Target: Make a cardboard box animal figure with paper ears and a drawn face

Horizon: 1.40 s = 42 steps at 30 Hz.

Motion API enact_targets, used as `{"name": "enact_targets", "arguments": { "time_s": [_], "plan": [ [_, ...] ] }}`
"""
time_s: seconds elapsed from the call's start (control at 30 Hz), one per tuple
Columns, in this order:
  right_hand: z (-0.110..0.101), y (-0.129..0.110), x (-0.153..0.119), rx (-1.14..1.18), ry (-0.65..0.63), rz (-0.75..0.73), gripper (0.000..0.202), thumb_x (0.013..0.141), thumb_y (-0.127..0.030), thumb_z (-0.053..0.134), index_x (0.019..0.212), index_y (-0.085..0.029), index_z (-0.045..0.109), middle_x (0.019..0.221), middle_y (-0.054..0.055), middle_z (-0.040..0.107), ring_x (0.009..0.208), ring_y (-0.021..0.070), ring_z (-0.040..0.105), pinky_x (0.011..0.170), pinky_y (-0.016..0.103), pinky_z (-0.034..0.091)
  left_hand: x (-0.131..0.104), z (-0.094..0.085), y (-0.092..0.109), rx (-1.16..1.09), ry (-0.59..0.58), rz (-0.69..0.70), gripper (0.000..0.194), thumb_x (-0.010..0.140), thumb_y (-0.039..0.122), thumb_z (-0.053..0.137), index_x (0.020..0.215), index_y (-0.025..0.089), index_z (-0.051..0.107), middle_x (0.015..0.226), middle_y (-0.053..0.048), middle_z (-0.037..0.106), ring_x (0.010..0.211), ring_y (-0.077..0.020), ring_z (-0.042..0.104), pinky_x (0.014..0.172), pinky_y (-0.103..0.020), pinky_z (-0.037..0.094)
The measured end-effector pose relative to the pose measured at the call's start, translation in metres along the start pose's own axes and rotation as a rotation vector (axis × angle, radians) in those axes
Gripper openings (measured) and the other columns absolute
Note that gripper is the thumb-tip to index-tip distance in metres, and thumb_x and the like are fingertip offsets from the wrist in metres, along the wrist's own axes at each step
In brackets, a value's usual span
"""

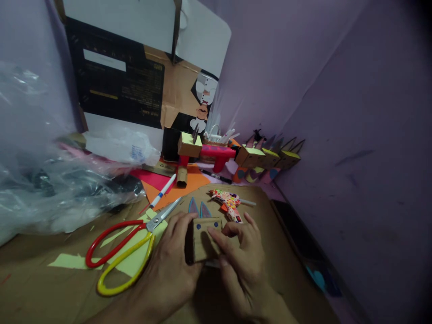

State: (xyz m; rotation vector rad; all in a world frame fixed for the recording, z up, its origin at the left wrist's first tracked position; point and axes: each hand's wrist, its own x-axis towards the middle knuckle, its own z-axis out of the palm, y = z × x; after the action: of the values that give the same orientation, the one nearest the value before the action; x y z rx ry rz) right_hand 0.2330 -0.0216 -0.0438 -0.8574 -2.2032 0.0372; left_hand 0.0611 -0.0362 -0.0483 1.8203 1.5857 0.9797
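Near the middle is a small cardboard box (203, 245) with two blue dots on its front face and two pointed, blue-edged ears (205, 210) rising from its top. My left hand (173, 261) grips the box along its left side, fingers curled at the top corner. The index finger of my right hand (245, 258) touches the front face just below and between the dots, while the thumb is by the lower right edge. Red-and-yellow-handled scissors (126, 252) lie open to the left of my left hand, over pale yellow paper scraps (67, 261).
A patterned glue gun (227, 202) lies beyond my right hand. Several eared boxes (253, 156) stand along the back right. A marker (163, 191) rests on orange paper (192, 177). Clear plastic (50, 180) fills the left; a printed carton (124, 85) stands behind.
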Motion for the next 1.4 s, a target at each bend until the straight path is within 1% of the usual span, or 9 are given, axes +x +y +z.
{"name": "enact_targets", "arguments": {
  "time_s": [0.1, 0.33, 0.77, 0.87, 1.03, 1.13, 1.27, 1.33, 1.4],
  "plan": [
    [-0.003, -0.005, 0.005, -0.006, -0.081, -0.012, 0.045, 0.079, -0.010, 0.042, 0.123, -0.016, 0.050, 0.103, 0.006, 0.045, 0.096, 0.0226, 0.047, 0.099, 0.054, 0.025, -0.001, 0.001, 0.001, -0.005, 0.000, -0.004, 0.056, 0.074, 0.014, 0.057, 0.124, 0.029, 0.035, 0.127, -0.005, 0.046, 0.120, -0.0218, 0.047, 0.103, -0.043, 0.041],
    [-0.001, -0.006, 0.010, -0.068, -0.117, -0.046, 0.043, 0.082, -0.016, 0.044, 0.124, -0.015, 0.051, 0.105, 0.008, 0.051, 0.096, 0.0237, 0.048, 0.093, 0.048, 0.025, -0.002, 0.002, 0.001, -0.015, 0.024, 0.012, 0.059, 0.071, 0.011, 0.060, 0.123, 0.027, 0.037, 0.127, -0.006, 0.047, 0.119, -0.0235, 0.047, 0.102, -0.044, 0.042],
    [0.001, -0.013, 0.014, -0.089, -0.034, -0.012, 0.038, 0.081, -0.019, 0.047, 0.117, -0.017, 0.060, 0.097, 0.007, 0.061, 0.086, 0.0224, 0.053, 0.091, 0.045, 0.029, -0.003, 0.002, 0.003, -0.012, 0.027, 0.022, 0.054, 0.072, 0.010, 0.056, 0.122, 0.024, 0.040, 0.125, -0.009, 0.050, 0.118, -0.0244, 0.049, 0.101, -0.044, 0.043],
    [0.000, -0.012, 0.014, -0.097, -0.037, -0.034, 0.038, 0.081, -0.017, 0.047, 0.117, -0.016, 0.058, 0.100, 0.007, 0.062, 0.089, 0.0231, 0.054, 0.094, 0.046, 0.028, -0.002, 0.002, 0.002, -0.002, 0.030, 0.021, 0.058, 0.071, 0.009, 0.056, 0.124, 0.024, 0.039, 0.127, -0.008, 0.048, 0.119, -0.0240, 0.048, 0.103, -0.044, 0.042],
    [0.000, -0.006, 0.007, -0.005, -0.030, -0.043, 0.043, 0.081, -0.014, 0.048, 0.123, -0.012, 0.045, 0.106, 0.010, 0.064, 0.098, 0.0242, 0.057, 0.105, 0.051, 0.020, 0.000, 0.001, 0.000, -0.038, 0.015, -0.024, 0.064, 0.066, 0.007, 0.060, 0.124, 0.024, 0.039, 0.128, -0.009, 0.048, 0.121, -0.0258, 0.046, 0.103, -0.046, 0.041],
    [0.005, -0.001, -0.003, 0.111, 0.089, 0.086, 0.040, 0.083, -0.013, 0.048, 0.122, -0.019, 0.046, 0.108, 0.007, 0.064, 0.104, 0.0236, 0.057, 0.105, 0.051, 0.023, 0.000, 0.000, -0.001, -0.045, 0.004, -0.004, 0.061, 0.068, 0.008, 0.058, 0.123, 0.025, 0.039, 0.126, -0.008, 0.049, 0.120, -0.0253, 0.048, 0.102, -0.046, 0.042],
    [0.012, 0.011, -0.008, 0.463, 0.376, 0.555, 0.025, 0.088, -0.024, 0.049, 0.111, -0.024, 0.056, 0.103, 0.006, 0.065, 0.097, 0.0219, 0.060, 0.084, 0.039, 0.045, 0.004, -0.003, -0.004, -0.024, -0.003, 0.046, 0.059, 0.071, 0.012, 0.060, 0.124, 0.026, 0.039, 0.127, -0.008, 0.049, 0.119, -0.0257, 0.049, 0.101, -0.047, 0.042],
    [0.011, 0.019, -0.005, 0.692, 0.509, 0.770, 0.020, 0.085, -0.030, 0.053, 0.102, -0.021, 0.060, 0.094, 0.005, 0.067, 0.088, 0.0204, 0.062, 0.077, 0.036, 0.048, 0.009, -0.009, -0.003, -0.027, 0.009, 0.047, 0.059, 0.070, 0.015, 0.063, 0.124, 0.024, 0.040, 0.127, -0.010, 0.050, 0.119, -0.0271, 0.049, 0.101, -0.049, 0.042],
    [0.006, 0.027, 0.000, 0.876, 0.590, 0.903, 0.021, 0.078, -0.031, 0.061, 0.096, -0.020, 0.061, 0.087, 0.004, 0.067, 0.077, 0.0181, 0.062, 0.072, 0.034, 0.049, 0.014, -0.017, -0.001, -0.069, 0.040, 0.002, 0.060, 0.069, 0.018, 0.066, 0.124, 0.022, 0.042, 0.124, -0.010, 0.053, 0.115, -0.0281, 0.053, 0.098, -0.050, 0.043]
  ]
}}
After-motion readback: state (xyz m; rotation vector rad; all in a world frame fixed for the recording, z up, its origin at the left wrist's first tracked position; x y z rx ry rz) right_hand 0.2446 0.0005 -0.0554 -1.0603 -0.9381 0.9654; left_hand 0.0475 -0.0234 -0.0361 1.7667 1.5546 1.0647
